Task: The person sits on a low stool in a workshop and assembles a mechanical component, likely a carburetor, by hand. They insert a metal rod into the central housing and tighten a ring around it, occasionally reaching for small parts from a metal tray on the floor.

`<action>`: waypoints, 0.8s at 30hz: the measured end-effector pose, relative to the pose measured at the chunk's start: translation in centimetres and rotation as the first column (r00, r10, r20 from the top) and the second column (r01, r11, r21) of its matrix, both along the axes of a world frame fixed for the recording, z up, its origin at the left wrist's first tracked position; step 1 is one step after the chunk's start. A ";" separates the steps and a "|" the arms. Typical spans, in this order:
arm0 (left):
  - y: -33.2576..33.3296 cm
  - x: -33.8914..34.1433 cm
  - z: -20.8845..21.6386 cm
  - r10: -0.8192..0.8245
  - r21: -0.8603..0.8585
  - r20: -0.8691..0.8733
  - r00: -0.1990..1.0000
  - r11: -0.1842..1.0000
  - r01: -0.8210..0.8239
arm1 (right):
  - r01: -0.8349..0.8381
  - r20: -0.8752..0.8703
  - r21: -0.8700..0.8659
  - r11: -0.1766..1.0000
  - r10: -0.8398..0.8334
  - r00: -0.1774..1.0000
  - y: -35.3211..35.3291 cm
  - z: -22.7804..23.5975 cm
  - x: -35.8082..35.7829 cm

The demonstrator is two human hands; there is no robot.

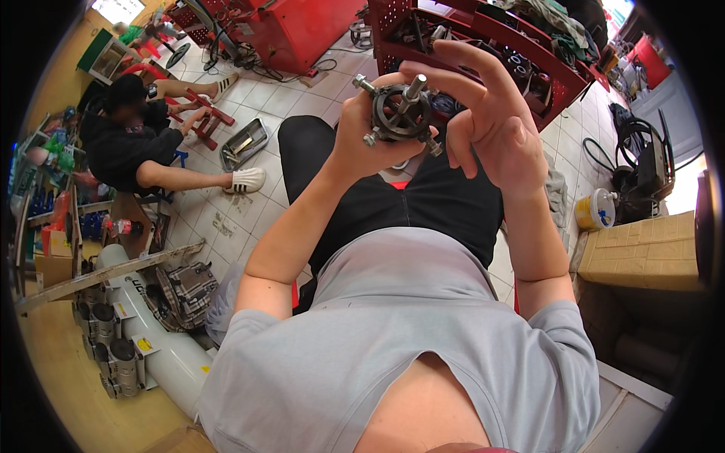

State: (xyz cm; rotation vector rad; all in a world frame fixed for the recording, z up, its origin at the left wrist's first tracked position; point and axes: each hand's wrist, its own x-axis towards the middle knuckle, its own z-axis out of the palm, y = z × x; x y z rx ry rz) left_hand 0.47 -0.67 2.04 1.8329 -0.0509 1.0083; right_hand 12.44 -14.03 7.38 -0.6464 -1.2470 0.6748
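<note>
Up in front of my lap, my left hand (350,140) wraps round a dark metal ring with several bolts (401,113) sticking outward from its rim. Spokes or rods cross inside the ring, and one long shiny bolt (414,87) points up and toward me. My right hand (498,124) is raised just to the right of the ring. Its fingers are apart and partly bent, with nothing seen in them. One fingertip reaches close above the long bolt; whether it touches cannot be made out. The left fingers behind the ring are partly hidden.
A red tool cart (555,98) with tools and cables stands ahead. To the left, a seated person in black (124,140) works at a red metal stand (211,121), near a grey tray (245,143). At right are a white bucket (596,209) and a taped box (642,253).
</note>
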 end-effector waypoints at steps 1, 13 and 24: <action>0.0 0.1 0.1 -0.015 -0.014 0.008 1.000 1.000 0.015 | -0.009 0.015 -0.024 1.000 0.009 1.000 -0.2 0.1 0.2; 0.5 0.0 0.0 0.005 0.047 0.000 1.000 0.999 -0.005 | 0.069 0.138 -0.098 0.993 -0.056 0.989 -0.2 0.5 0.6; 0.4 -0.3 0.3 0.013 -0.064 0.029 0.999 0.998 -0.011 | -0.021 0.094 -0.090 0.996 0.030 0.995 0.4 0.1 1.3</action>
